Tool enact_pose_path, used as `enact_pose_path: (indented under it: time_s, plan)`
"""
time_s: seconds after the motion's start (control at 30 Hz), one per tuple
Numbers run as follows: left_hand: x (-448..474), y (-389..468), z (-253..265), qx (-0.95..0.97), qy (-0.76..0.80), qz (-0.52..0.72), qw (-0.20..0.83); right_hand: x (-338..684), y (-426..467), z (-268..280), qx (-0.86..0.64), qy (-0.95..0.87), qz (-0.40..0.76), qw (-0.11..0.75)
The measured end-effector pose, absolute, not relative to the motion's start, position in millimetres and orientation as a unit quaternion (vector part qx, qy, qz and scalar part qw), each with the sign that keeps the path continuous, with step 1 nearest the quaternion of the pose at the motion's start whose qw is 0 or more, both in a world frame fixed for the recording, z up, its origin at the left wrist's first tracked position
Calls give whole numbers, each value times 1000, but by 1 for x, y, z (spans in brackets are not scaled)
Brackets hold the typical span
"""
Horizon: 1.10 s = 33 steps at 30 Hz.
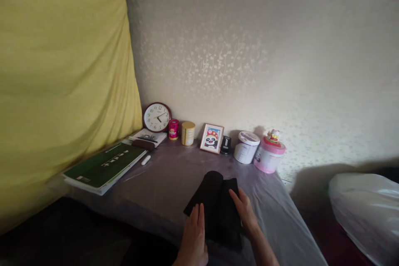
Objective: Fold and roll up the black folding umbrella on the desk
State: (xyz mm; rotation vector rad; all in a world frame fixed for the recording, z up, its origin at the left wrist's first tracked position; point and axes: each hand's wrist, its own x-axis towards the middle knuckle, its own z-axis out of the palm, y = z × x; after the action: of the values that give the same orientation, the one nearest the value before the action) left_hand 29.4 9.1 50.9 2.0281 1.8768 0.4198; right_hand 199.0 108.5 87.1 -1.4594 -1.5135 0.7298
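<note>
A black folded piece (215,203), soft-looking like cloth, lies at the near part of the table with a rounded fold at its far end and a crease down its middle. My left hand (195,230) rests on its near left side, with fingers stretched out flat and close together. At the right edge, my right hand (245,210) grips the piece, thumb on top and the other fingers partly hidden along the side.
Along the wall stand a round clock (157,117), a pink tin (173,129), a yellow canister (188,134), a framed panda picture (212,138), a white tub (246,148) and a pink-lidded tub (269,156). A green book (107,164) lies left; a plastic bag (364,208) sits right.
</note>
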Motion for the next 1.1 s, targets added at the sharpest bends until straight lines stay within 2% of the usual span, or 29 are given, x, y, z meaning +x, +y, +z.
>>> enact_pose_path:
  time_s: [0.27, 0.5, 0.67, 0.83, 0.97, 1.1]
  plan:
    - [29, 14, 43, 712, 667, 152, 158, 147, 132, 91, -525, -609, 375, 462]
    - [24, 11, 59, 713, 666, 129, 177, 132, 146, 71, -566, -644, 337, 390]
    - [19, 12, 40, 718, 659, 154, 161, 127, 148, 74, -603, -675, 286, 314]
    - [3, 11, 16, 728, 631, 247, 108, 123, 142, 78, -525, -719, 351, 289]
    - [-1, 6, 32, 712, 622, 325, 35, 121, 133, 84, -483, -755, 346, 276]
    - [11, 8, 60, 759, 592, 264, 62, 118, 128, 91, -469, -790, 306, 250]
